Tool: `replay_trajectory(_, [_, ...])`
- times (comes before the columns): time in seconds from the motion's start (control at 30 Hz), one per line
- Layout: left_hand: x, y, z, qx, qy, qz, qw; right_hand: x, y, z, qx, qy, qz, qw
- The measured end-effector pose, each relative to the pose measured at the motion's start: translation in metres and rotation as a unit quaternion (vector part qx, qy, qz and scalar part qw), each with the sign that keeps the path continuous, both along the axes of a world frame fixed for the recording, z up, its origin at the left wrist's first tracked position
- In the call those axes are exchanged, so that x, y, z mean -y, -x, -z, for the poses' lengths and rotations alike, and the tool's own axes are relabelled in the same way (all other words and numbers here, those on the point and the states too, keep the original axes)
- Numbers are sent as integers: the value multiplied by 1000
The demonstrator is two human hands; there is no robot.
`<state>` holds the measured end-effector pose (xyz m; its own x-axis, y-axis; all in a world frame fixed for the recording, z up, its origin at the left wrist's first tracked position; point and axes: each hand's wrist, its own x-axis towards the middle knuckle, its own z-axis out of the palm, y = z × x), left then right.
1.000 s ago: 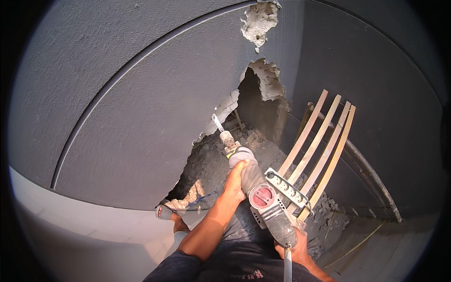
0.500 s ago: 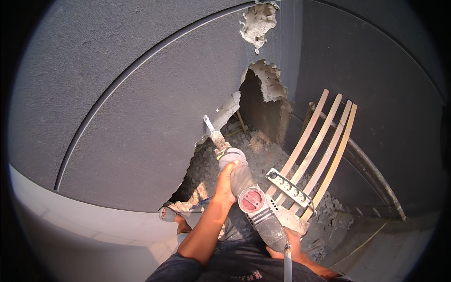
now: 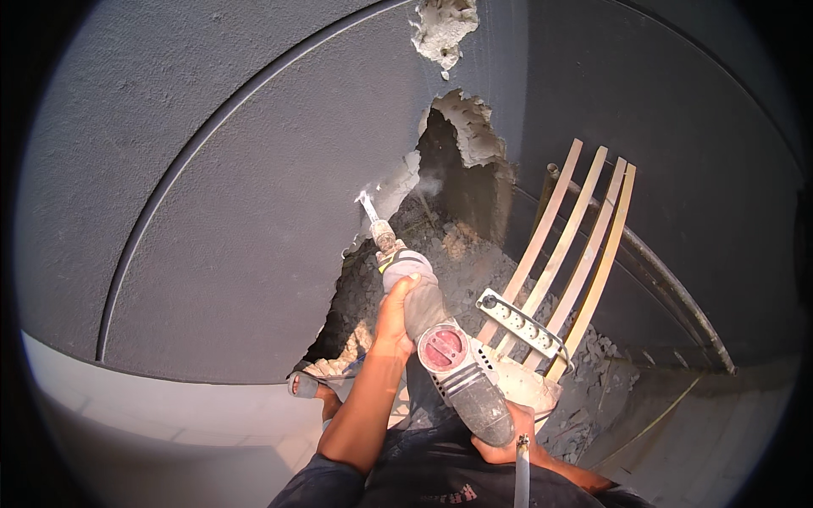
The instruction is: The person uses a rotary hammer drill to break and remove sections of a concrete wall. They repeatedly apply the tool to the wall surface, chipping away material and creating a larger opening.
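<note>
A dusty demolition hammer [image 3: 442,345] slants up and away from my body. My left hand [image 3: 395,309] is wrapped around its front barrel, thumb on top. At the back end my right hand [image 3: 508,438] grips the rear handle, its fingers mostly hidden by the housing. The chisel bit [image 3: 369,208] bites the dark grey wall [image 3: 246,237] just left of the broken edge, where a small pale chip mark shows. Beside that edge gapes a jagged hole [image 3: 445,169] with rubble [image 3: 432,254] inside. A grey cable [image 3: 522,474] leaves the rear of the hammer.
Right of the hammer, several wooden slats [image 3: 555,245] lean against the right wall, with a white power strip [image 3: 518,323] across them. A metal pole [image 3: 677,292] leans behind. A sandalled foot [image 3: 303,385] shows at lower left. Another broken patch [image 3: 445,34] sits higher up.
The chisel tip has shifted slightly left and up along the wall, and white chips and dust now show around it. Both hands keep their grip. The view has shifted a little.
</note>
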<state>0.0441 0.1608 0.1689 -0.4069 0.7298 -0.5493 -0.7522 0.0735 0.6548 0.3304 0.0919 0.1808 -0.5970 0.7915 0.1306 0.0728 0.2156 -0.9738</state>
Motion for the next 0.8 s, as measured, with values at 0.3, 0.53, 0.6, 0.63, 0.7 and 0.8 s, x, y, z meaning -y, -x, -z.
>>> replay_trajectory(0.3, [-8,3,3,1,0,12,1000,7,-5,7,8,2,10,1000])
replay_trajectory(0.53, [-9,10,1,-4,-9,22,1000,1,1,0,9,19,10,1000])
replay_trajectory(0.6, [-10,4,-7,-12,-8,16,1000,6,1,0,-1,7,18,1000])
replay_trajectory(0.63, [-19,14,-9,12,-20,38,999,2,2,-2,9,10,13,1000])
replay_trajectory(0.7, [-15,11,-9,11,-26,36,999,-1,2,-8,19,23,2,1000])
replay_trajectory(0.8, [-6,9,-8,0,-24,35,999,1,3,-16,9,49,-6,999])
